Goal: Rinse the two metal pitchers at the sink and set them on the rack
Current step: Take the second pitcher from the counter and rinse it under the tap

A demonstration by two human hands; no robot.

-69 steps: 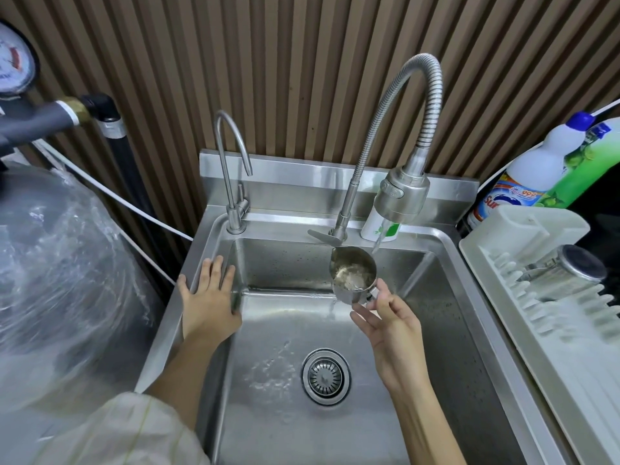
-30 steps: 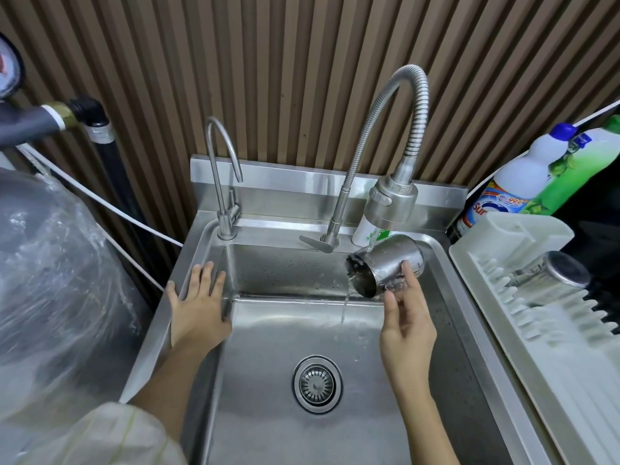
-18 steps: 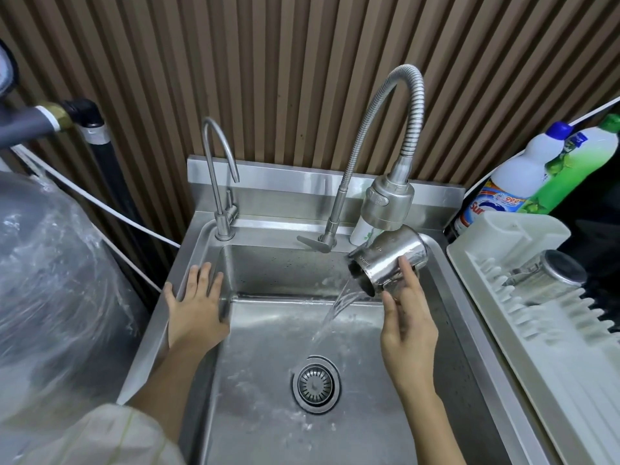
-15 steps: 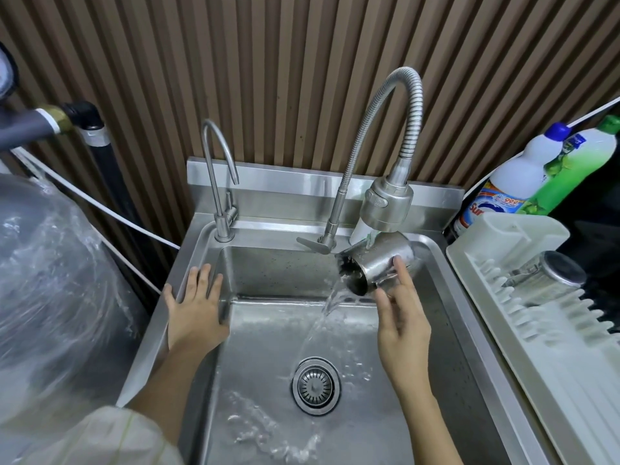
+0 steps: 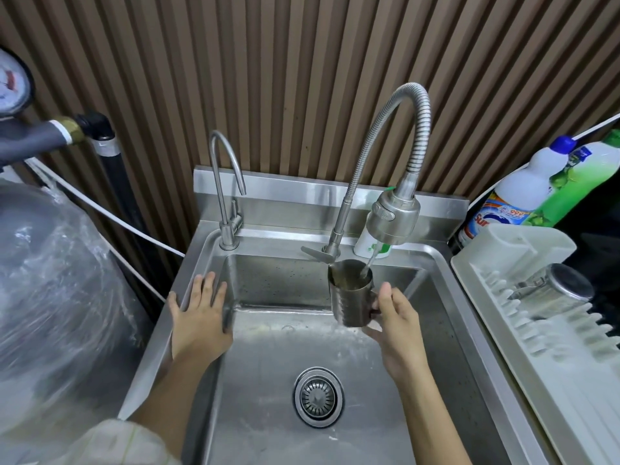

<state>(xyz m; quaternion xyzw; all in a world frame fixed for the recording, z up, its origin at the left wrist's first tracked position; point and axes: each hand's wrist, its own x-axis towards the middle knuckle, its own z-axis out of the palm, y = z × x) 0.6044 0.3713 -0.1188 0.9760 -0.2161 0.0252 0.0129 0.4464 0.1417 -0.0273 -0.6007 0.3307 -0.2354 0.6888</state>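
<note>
My right hand (image 5: 397, 325) grips the handle of a small metal pitcher (image 5: 350, 293), held upright over the steel sink (image 5: 268, 364). A thin stream of water falls into it from the spray head of the flexible faucet (image 5: 392, 218). My left hand (image 5: 198, 317) lies flat on the sink's left rim, fingers spread, holding nothing. A second metal pitcher (image 5: 553, 292) lies upside down on the white dish rack (image 5: 536, 347) to the right of the sink.
A thin gooseneck tap (image 5: 226, 182) stands at the sink's back left and the drain strainer (image 5: 318, 396) sits in the basin. Detergent bottles (image 5: 523, 193) stand behind the rack. A plastic-wrapped tank (image 5: 50, 297) and pipes fill the left side.
The pitcher was tipped on its side, pouring water into the basin. My right hand has turned it upright under the stream. My left hand has stayed on the rim.
</note>
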